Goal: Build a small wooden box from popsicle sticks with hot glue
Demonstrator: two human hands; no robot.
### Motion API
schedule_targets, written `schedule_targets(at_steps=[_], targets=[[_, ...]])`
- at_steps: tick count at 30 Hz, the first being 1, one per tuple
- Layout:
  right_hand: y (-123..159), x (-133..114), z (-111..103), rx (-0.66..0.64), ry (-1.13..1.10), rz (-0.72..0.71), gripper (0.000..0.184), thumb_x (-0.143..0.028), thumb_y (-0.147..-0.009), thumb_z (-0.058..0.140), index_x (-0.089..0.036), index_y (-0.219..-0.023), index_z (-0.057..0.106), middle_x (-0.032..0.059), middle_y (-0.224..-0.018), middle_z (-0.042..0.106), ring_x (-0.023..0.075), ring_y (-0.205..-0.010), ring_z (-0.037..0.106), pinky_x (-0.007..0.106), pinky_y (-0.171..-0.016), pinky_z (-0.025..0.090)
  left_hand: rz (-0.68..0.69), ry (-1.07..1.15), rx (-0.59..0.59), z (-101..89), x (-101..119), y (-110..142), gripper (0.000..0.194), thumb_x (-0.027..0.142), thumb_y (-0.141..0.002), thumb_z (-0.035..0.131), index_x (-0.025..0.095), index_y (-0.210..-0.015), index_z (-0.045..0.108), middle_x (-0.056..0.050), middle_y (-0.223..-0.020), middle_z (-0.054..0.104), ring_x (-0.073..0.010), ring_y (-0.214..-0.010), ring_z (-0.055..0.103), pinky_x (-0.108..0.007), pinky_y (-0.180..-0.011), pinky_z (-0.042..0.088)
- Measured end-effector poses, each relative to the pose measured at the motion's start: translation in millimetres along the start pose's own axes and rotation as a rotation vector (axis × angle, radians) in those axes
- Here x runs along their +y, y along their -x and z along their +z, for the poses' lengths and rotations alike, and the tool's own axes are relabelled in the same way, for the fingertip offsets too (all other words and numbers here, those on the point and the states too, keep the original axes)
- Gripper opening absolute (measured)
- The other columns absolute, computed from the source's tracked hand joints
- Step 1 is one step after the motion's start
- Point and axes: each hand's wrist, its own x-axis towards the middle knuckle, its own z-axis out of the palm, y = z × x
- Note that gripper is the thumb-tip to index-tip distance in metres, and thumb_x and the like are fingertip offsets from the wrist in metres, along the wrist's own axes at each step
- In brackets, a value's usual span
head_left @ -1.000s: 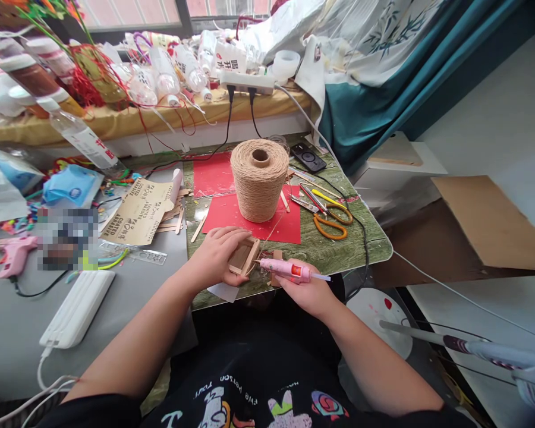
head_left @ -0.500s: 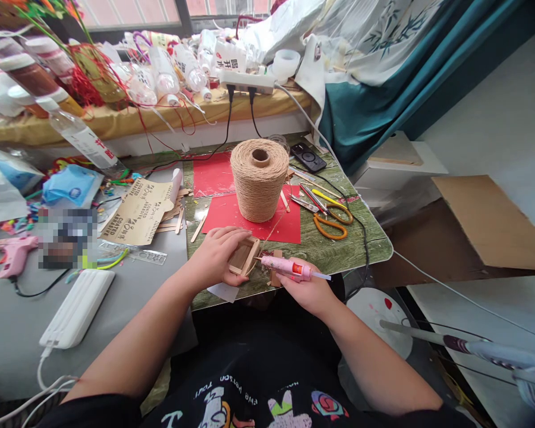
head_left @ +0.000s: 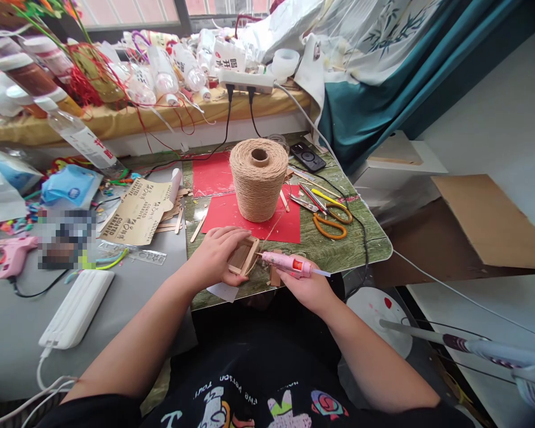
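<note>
My left hand (head_left: 217, 257) is closed around the left side of a small wooden box (head_left: 248, 257), tilted at the front edge of the green table mat. In my right hand (head_left: 310, 288) is a pink hot glue gun (head_left: 289, 263), with a pale glue stick poking out of its back end. Its nozzle points left, at the box's right side; whether it touches the wood I cannot tell. A strand of twine runs from the box up toward a big spool of jute twine (head_left: 259, 184) standing upright on red sheets (head_left: 220, 220).
Right of the spool lie orange-handled scissors (head_left: 332, 226), pens and a black phone (head_left: 308, 156). Sandpaper (head_left: 138, 211), a white power strip (head_left: 76, 309) and a second pink glue gun (head_left: 15, 254) are on the left. An open cardboard box (head_left: 485, 226) stands at the right.
Both hands keep nearly the same places, with the box and glue gun still held. The view has shifted very slightly.
</note>
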Motion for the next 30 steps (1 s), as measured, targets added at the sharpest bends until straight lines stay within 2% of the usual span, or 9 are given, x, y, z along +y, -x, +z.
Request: schedule_targets(at_steps=[4,9,13,18,21,24,30], targets=[[-1,1,1,-0.013,-0.038,-0.011,0.021,-0.040,-0.094,0.072,-0.024,-0.109,0.074,0.0066,-0.108,0.079,0.0249,-0.098,0.076,0.038,-0.088,0.063,-0.002,0.003,0.002,0.3,1,0,0.099,0.062,-0.071,0.083,0.025,-0.154,0.043,-0.016,-0.147,0.062,-0.0398,-0.140,0.053,-0.057,-0.116,0.039],[-1,3,2,-0.016,-0.071,-0.032,0.021,-0.040,-0.095,0.073,-0.026,-0.110,0.073,0.0063,-0.112,0.079,0.0252,-0.101,0.077,0.039,-0.091,0.063,0.000,-0.005,0.003,0.0,1,0,0.099,0.061,-0.071,0.082,0.025,-0.154,0.042,-0.015,-0.147,0.062,-0.0396,-0.140,0.054,-0.057,-0.116,0.039],[0,0,-1,0.002,-0.005,-0.024,0.020,-0.037,-0.094,0.073,-0.025,-0.110,0.073,0.0072,-0.113,0.078,0.0261,-0.104,0.075,0.040,-0.092,0.061,-0.007,-0.010,-0.004,0.0,1,0,0.098,0.060,-0.071,0.083,0.024,-0.154,0.043,-0.016,-0.147,0.062,-0.0394,-0.141,0.053,-0.057,-0.116,0.039],[4,-9,-6,-0.010,0.083,-0.047,0.016,-0.032,-0.091,0.073,-0.023,-0.105,0.073,0.0042,-0.104,0.077,0.0231,-0.095,0.072,0.037,-0.089,0.059,-0.015,0.002,-0.012,0.4,0,0,0.100,0.061,-0.069,0.083,0.026,-0.154,0.044,-0.016,-0.147,0.062,-0.0407,-0.141,0.053,-0.058,-0.117,0.039],[8,-14,-7,-0.047,0.125,-0.056,0.011,-0.032,-0.089,0.074,-0.023,-0.094,0.070,0.0008,-0.089,0.072,0.0195,-0.081,0.068,0.033,-0.078,0.057,-0.016,0.003,-0.007,0.1,0,0,0.099,0.061,-0.070,0.083,0.026,-0.154,0.044,-0.016,-0.147,0.062,-0.0409,-0.141,0.053,-0.058,-0.117,0.039],[10,-16,-8,-0.065,0.209,-0.078,0.015,-0.034,-0.088,0.074,-0.024,-0.083,0.065,-0.0008,-0.078,0.065,0.0180,-0.072,0.062,0.031,-0.069,0.054,-0.009,-0.006,-0.001,-0.2,0,0,0.099,0.061,-0.070,0.083,0.025,-0.153,0.044,-0.016,-0.147,0.062,-0.0408,-0.141,0.053,-0.058,-0.117,0.039],[9,-15,-9,-0.070,0.178,-0.089,0.015,-0.038,-0.090,0.074,-0.025,-0.088,0.070,0.0010,-0.077,0.068,0.0202,-0.074,0.065,0.032,-0.069,0.056,-0.007,-0.006,0.000,0.7,0,1,0.100,0.062,-0.069,0.083,0.024,-0.153,0.044,-0.016,-0.148,0.061,-0.0406,-0.141,0.053,-0.057,-0.117,0.040]])
